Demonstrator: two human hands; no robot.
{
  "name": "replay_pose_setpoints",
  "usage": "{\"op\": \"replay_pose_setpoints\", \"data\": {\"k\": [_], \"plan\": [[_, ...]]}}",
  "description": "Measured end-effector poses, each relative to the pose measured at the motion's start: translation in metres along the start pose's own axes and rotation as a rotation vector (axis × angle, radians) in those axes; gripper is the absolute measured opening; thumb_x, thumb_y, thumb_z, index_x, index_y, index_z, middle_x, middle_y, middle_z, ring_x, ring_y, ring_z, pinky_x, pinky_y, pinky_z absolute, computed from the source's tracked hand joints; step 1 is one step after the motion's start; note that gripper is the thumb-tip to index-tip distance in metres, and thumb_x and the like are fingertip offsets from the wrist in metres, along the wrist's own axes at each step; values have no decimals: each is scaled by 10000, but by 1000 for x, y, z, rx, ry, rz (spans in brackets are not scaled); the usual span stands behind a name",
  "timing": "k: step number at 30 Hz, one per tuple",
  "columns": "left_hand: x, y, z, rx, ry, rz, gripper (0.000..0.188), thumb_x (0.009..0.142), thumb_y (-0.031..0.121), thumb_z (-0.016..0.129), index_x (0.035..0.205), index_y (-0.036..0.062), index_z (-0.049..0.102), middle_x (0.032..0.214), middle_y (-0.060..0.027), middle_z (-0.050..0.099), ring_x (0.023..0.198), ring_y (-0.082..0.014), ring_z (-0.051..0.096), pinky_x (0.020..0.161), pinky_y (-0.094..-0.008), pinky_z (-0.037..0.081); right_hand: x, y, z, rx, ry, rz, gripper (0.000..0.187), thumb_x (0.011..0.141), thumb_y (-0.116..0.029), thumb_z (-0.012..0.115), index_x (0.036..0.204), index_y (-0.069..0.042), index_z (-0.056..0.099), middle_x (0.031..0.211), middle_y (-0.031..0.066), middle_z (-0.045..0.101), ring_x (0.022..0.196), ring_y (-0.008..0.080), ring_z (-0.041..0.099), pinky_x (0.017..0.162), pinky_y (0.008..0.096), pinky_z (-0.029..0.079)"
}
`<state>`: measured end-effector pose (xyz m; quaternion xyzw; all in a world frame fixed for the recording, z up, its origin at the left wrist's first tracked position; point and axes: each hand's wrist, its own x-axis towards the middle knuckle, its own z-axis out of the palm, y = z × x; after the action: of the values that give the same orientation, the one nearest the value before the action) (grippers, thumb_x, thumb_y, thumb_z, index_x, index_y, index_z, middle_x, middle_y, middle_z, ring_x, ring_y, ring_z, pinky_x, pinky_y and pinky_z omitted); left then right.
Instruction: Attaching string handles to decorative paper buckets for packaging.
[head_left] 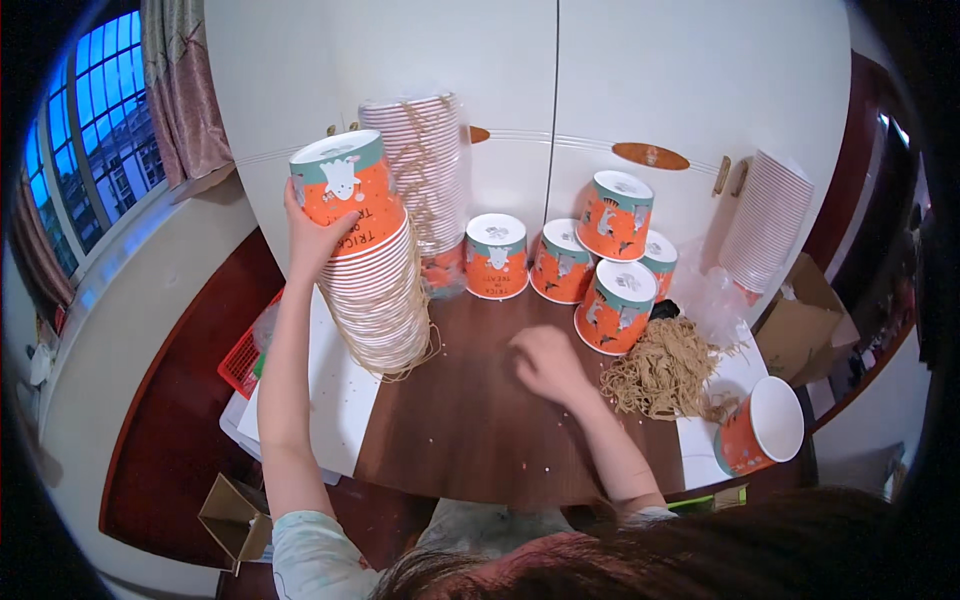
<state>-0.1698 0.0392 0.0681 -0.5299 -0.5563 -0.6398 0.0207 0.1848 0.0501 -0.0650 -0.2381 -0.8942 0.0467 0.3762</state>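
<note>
My left hand (316, 240) wraps round the side of an upside-down orange and green paper bucket (362, 195), the top one of a tall nested stack (375, 310) at the left of the table. Loops of thin tan cord hang along that stack's rims. Over the middle of the brown tabletop (460, 400), my right hand (550, 365) is closed with its fingers curled under; whatever they hold, if anything, is hidden. Beside it on the right lies a tangled heap of tan cord (662, 370). Just behind stands an upturned paper bucket (615, 310).
Several more upturned buckets (497, 258) stand along the back, one raised on others (616, 215). A wrapped bucket stack (420, 170) rises behind the left one; another stack (768, 225) leans at right. One bucket (762, 428) lies tilted near the right edge. White cabinet doors (640, 90) close off the back.
</note>
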Motion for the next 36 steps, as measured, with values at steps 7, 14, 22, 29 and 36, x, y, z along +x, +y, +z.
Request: {"op": "replay_pose_setpoints", "data": {"k": [7,14,22,29,36], "plan": [[-26,23,9,367,165,221,873,648,241,711,1296,-35,194,1273,-255,307,1192,-363,314,986,-415,272,-38,85,-48,-753,318,513,510,689,-204,641,1126,-49,429,1192,130,435,1166,291,360,955,490,264],[-108,32,54,405,25,462,535,674,137,625,1143,-3,408,1212,-207,357,1183,-381,296,975,-447,247,-53,115,-50,-462,202,473,273,719,-141,610,968,-62,528,1007,85,557,1018,253,483,915,454,307],[-140,10,92,157,-305,355,455,668,96,632,1090,30,474,1121,-152,450,1117,-324,395,938,-392,319,-14,67,-67,392,361,750,153,777,-126,603,894,-30,586,837,46,608,734,120,571,649,237,444],[-134,26,120,-666,-573,-178,353,799,61,570,1121,-28,456,1083,-133,530,950,-151,533,809,-266,427,-14,89,-57,1548,407,677,137,864,-168,491,957,-74,526,854,15,589,751,116,571,645,284,487],[-127,53,112,-668,-540,-297,166,801,24,551,958,-24,530,815,-50,611,726,-80,581,656,-194,449,-4,75,-59,1592,449,674,160,877,-223,467,926,-77,510,811,11,571,723,115,573,636,304,508]]}}
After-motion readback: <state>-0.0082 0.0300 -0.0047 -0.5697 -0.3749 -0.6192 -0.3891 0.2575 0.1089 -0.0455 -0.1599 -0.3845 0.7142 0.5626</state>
